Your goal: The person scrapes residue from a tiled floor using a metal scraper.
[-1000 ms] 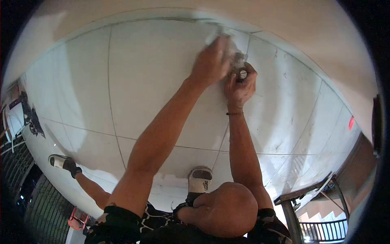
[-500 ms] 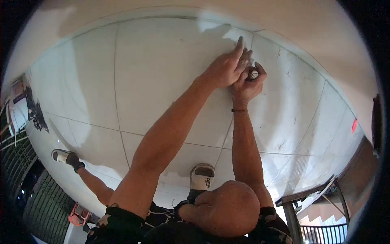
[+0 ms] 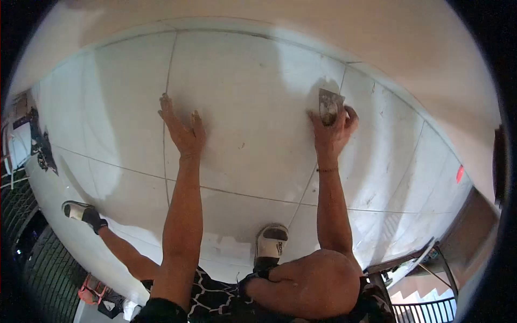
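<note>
A putty knife [image 3: 328, 102] with a grimy, stained metal blade is in my right hand [image 3: 332, 137]. Its wide end points away from me, and my fingers are closed about the lower part; the handle is hidden. The blade is over the pale tiled floor [image 3: 242, 107], near a tile joint towards the far wall. Well off to the left, my left hand [image 3: 186, 132] rests with fingers spread, its fingertips by another dark joint [image 3: 165, 153].
A wall [image 3: 215, 13] curves round the far side and right. My sandalled feet [image 3: 272, 242] are on the floor below. A small red object [image 3: 459, 174] lies by the right wall. A pink chair [image 3: 91, 289] and a dark shutter [image 3: 48, 274] stand lower left; a railing [image 3: 425, 312] shows lower right.
My left hand has come away from my right and moved far left, fingers spreading on the floor. My right hand has turned, so the putty knife's blade now shows.
</note>
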`<state>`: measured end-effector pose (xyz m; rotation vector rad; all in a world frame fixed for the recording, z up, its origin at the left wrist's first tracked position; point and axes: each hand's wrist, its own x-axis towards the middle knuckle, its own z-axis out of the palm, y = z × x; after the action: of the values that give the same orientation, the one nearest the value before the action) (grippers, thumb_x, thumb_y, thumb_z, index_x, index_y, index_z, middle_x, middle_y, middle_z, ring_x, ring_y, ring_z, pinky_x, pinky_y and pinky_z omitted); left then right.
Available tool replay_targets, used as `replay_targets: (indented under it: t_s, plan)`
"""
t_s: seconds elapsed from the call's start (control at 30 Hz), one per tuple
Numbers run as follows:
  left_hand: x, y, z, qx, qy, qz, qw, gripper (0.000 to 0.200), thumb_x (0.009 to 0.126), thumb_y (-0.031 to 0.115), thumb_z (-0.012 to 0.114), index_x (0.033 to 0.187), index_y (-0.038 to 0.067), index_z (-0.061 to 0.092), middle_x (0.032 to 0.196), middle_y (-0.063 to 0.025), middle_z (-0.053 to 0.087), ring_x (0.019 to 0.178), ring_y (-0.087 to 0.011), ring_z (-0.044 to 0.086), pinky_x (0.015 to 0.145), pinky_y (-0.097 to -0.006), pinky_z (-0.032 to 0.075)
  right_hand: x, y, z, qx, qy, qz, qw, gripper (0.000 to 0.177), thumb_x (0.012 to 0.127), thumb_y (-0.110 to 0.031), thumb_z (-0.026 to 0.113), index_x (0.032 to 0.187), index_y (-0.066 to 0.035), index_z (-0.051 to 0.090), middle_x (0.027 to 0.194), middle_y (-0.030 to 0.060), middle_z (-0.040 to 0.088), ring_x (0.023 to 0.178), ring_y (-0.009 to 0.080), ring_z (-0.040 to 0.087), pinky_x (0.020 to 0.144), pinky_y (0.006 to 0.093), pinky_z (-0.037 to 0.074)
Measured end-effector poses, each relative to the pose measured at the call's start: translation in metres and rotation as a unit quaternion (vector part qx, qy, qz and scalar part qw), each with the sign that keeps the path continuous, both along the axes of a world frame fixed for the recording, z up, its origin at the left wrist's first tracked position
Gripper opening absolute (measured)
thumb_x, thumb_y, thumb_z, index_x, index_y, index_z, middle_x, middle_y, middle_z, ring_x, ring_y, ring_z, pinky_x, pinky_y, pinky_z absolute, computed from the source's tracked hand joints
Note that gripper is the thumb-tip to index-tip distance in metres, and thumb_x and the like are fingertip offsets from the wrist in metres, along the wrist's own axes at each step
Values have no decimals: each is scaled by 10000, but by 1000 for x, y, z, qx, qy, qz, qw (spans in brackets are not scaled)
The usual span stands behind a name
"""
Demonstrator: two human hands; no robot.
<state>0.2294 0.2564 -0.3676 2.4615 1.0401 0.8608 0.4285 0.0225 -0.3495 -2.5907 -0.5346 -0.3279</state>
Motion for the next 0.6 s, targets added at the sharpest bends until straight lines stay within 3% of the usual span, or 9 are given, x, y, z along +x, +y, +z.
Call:
replay_targets:
  t_s: [0.07, 0.13, 0.3, 0.37, 0.43, 0.47, 0.53, 0.6]
  plan:
    - [-1, -4, -6, -29, -16, 40, 999, 554, 891, 274, 507, 1316, 5, 274, 1375, -201, 319, 1295, -364, 267, 1078, -518, 131, 1, -18, 8, -84, -19, 15, 996, 550, 595, -196, 794, 1057, -59, 528, 974, 143, 542, 888, 302, 541, 762, 380, 477]
    - [-2, -4, -10, -14, 3, 44, 999, 554, 879, 273, 520, 1308, 13, 286, 1356, -194, 335, 1282, -364, 279, 1073, -519, 145, 7, -19, 14, -36, 196, -28, 979, 522, 631, -211, 779, 1076, -59, 552, 968, 135, 577, 921, 301, 567, 783, 379, 472]
    - [-4, -3, -13, -2, 24, 57, 998, 531, 852, 243, 553, 1277, 22, 325, 1307, -180, 380, 1241, -364, 318, 1056, -529, 175, 23, -12, 16, -33, 261, 1, 965, 513, 639, -199, 770, 1060, -39, 526, 949, 152, 598, 876, 299, 588, 773, 381, 474]
    - [-3, -2, -13, -2, 39, 47, 998, 523, 826, 214, 566, 1260, 40, 333, 1300, -184, 360, 1222, -372, 324, 1036, -586, 200, 23, -8, 16, -11, 290, -4, 957, 513, 635, -188, 770, 1054, -34, 516, 946, 153, 603, 866, 296, 593, 769, 381, 476]
    - [-3, -3, -12, -26, 28, 47, 998, 527, 826, 231, 568, 1259, 41, 335, 1300, -183, 360, 1215, -369, 332, 1035, -587, 201, 22, -10, 12, -119, 137, 50, 982, 523, 606, -110, 774, 1031, -10, 487, 888, 167, 603, 818, 321, 592, 729, 384, 487]
    - [-2, -1, -12, -42, 18, 48, 998, 532, 826, 247, 570, 1258, 42, 338, 1300, -182, 361, 1208, -366, 340, 1034, -588, 201, 27, -10, 12, -119, 133, 54, 982, 523, 606, -110, 774, 1031, -10, 487, 888, 167, 603, 818, 321, 592, 729, 384, 487]
    - [-2, -2, -15, -35, 14, 57, 998, 539, 824, 262, 572, 1255, 38, 338, 1291, -179, 366, 1205, -360, 345, 1034, -591, 196, 34, -8, 13, -24, 262, 39, 964, 561, 598, -125, 781, 1060, -12, 483, 885, 173, 606, 795, 313, 603, 714, 376, 492]
    - [-4, 0, -16, -29, 13, 56, 998, 547, 823, 277, 575, 1253, 35, 338, 1282, -177, 371, 1202, -354, 349, 1035, -594, 191, 40, -3, 19, -27, 291, 29, 956, 546, 597, -131, 781, 1042, -5, 491, 878, 174, 602, 791, 309, 600, 712, 376, 489]
